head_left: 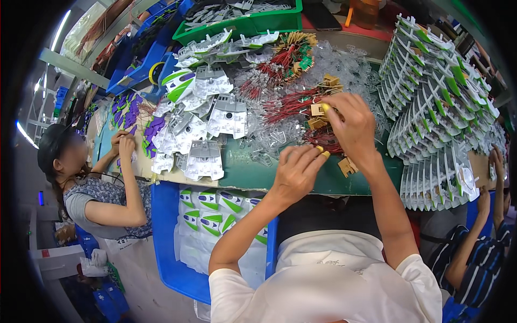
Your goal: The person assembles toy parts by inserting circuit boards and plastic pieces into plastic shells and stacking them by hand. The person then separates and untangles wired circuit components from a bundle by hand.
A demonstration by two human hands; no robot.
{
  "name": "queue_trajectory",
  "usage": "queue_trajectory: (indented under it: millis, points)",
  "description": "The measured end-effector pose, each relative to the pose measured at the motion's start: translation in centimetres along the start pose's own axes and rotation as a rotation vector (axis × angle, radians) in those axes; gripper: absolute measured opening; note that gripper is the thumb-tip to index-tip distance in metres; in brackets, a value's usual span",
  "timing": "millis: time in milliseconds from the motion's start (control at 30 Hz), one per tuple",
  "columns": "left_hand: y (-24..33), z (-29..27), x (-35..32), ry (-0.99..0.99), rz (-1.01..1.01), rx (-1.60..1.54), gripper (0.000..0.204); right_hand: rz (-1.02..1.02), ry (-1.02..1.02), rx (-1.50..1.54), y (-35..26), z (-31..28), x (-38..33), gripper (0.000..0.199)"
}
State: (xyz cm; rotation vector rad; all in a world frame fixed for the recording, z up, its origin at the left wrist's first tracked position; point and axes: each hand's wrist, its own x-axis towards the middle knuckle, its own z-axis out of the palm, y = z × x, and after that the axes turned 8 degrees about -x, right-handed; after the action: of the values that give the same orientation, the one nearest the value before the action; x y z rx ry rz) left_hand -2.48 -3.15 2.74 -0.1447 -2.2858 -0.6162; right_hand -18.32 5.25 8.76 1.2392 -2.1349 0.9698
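My right hand (351,119) has its thumb and fingertips, some in yellow covers, pinched at a small tan board (316,110) beside the bundle of red wires (285,106). Lower and to the left, my left hand (298,171) is closed, with yellow-covered fingertips together by more red wires (329,141); what they pinch, if anything, is too small to tell. Another tan piece (347,167) lies under my right wrist. Clear plastic parts (266,142) are scattered left of the wires, on the green work surface (242,175).
White-grey moulded shells (204,160) pile up on the left, and tall stacks of similar shells (431,102) stand on the right. A green bin (245,26) is at the back. A blue crate (164,253) with shells sits below the table edge. A co-worker (107,188) works at left, another person (474,253) at right.
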Motion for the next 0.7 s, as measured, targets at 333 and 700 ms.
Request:
queue_trajectory:
  millis: [333, 700]
  points:
    - [-5.2, -1.2, 4.9, 0.237, -0.176, -0.074, 0.02, -0.147, -0.238, -0.153, 0.9, 1.0, 0.7, 0.012]
    - [-5.3, 0.1, 6.6, 0.06, -0.215, 0.002, 0.011, -0.056, 0.029, -0.087, 1.3, 0.2, -2.0, 0.02]
